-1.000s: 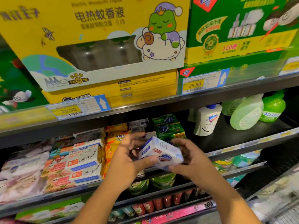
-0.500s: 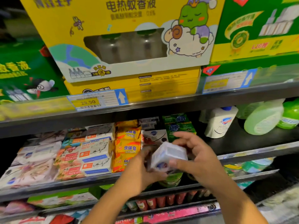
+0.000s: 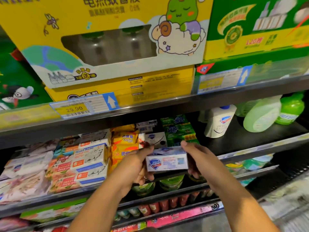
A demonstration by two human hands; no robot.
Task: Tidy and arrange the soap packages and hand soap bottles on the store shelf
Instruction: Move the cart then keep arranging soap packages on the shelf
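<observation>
Turning in the person's grip, the soap box has come level, its long printed face toward the camera; half a second ago it showed an end. It is probably squared up for shelving. It hangs just below frame centre, before the shelf, with the left hand and right hand pinching its ends. It is a white carton with a blue shield logo and looks undented.

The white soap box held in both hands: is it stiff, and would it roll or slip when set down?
The white soap box is probably stiff: its edges look straight between the left hand and right hand. Flat faces suggest it will not roll. Its smooth printed surface may be slightly slippery.
</observation>
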